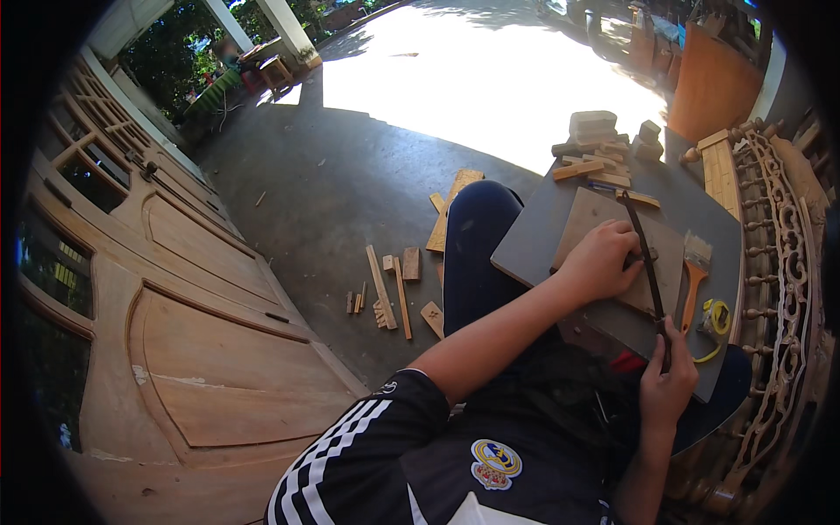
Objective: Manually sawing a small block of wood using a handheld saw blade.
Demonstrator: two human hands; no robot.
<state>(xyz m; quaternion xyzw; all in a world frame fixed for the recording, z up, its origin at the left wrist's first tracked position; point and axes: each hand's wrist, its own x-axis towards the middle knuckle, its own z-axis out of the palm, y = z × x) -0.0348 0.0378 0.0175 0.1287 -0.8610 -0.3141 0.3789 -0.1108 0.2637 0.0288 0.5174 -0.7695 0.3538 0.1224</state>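
Note:
My right hand (669, 376) is closed around the lower end of a long, thin dark file (645, 248), which slants up and away over a brown wooden board (584, 213). Beside the file, my left hand (604, 258) rests over the board with its fingers curled. A small piece seems to be at its fingertips, but I cannot make it out. The board lies on a grey tabletop (534, 236) across my lap. Just right of the file are a paintbrush (693, 276) with an orange handle and a yellow tape measure (715, 318).
Several wood blocks (593, 127) are piled at the tabletop's far end. Wood strips (402, 297) and offcuts lie on the floor to my left. Carved wooden furniture (766, 262) stands close on the right, and a large wooden door (227, 367) on the left. A person (229, 57) is far off.

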